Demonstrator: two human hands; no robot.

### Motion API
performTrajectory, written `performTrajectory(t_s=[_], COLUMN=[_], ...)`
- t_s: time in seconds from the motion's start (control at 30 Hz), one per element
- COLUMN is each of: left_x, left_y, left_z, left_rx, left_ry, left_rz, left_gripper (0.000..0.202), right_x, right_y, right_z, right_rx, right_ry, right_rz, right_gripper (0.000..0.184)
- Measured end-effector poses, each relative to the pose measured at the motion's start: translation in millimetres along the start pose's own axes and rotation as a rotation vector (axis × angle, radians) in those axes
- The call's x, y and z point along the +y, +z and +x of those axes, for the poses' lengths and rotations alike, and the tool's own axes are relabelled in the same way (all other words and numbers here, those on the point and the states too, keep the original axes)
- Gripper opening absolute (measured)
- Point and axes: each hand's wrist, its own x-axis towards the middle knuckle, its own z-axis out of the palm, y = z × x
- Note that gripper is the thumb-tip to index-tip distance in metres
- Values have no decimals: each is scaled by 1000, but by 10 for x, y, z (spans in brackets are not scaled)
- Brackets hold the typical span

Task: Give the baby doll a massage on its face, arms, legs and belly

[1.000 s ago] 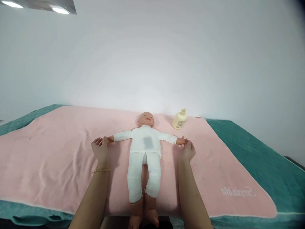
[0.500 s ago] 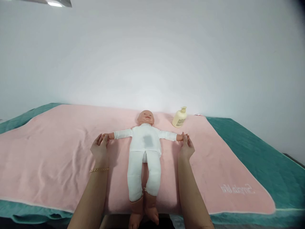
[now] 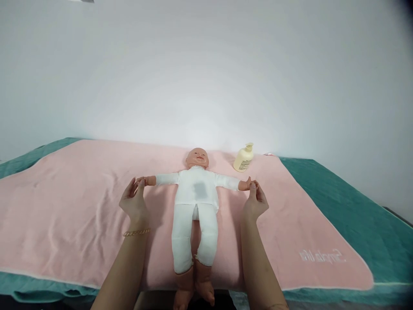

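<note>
Head view shows the left hand and right hand, each grip pinching a tiny hand of the doll, apparently to spread its arms as it lies face-up, mid-frame, on the pink blanket.

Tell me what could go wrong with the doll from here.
The braceleted hand and the other hand each pinch the doll only at the end of one arm, so a grip might slip. Its feet reach past the pink blanket's near edge, so a tug that way could slide it off.
</note>
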Motion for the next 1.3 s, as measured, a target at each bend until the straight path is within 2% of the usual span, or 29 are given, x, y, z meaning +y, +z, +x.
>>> performTrajectory(t_s=[0.1, 0.23, 0.3, 0.37, 0.47, 0.57, 0.63, 0.77, 1.0, 1.17, 1.23, 1.3], left_x=[95, 160, 153, 127, 81, 57, 53, 54, 63, 45, 47, 61], left_y=[90, 188, 227, 263, 300, 296, 279, 269, 326, 290, 262, 235], left_z=[-150, -381, -471, -525, -534, -492, -465, -466, -531, -547, -550, -519], left_rx=[-48, -249, -346, -445, -613, -795, -899, -1038, -995, -1002, -907, -699], left_ry=[53, 219, 416, 668, 999, 1192, 1244, 1218, 1147, 1024, 882, 654], left_rz=[-41, 26, 90, 119, 135, 187, 226, 301, 313, 304, 258, 185], left_gripper=[46, 33, 24, 18, 20, 23, 25, 30, 25, 17, 13, 14], right_x=[-82, -46, -1, 23, -5, -81, -122, -138, -141, -102, -69, -44], right_y=[23, 33, 38, 48, 67, 83, 89, 91, 100, 103, 89, 67], right_z=[-146, -328, -396, -444, -489, -513, -522, -527, -542, -542, -512, -457], right_rx=[-72, -241, -340, -426, -547, -657, -720, -812, -910, -900, -799, -631], right_ry=[-171, -537, -708, -851, -995, -1061, -1087, -1101, -1113, -1085, -999, -828], right_rz=[-79, -200, -230, -248, -251, -258, -260, -253, -207, -181, -174, -172], right_gripper=[36, 23, 20, 21, 26, 30, 29, 27, 34, 35, 29, 22])
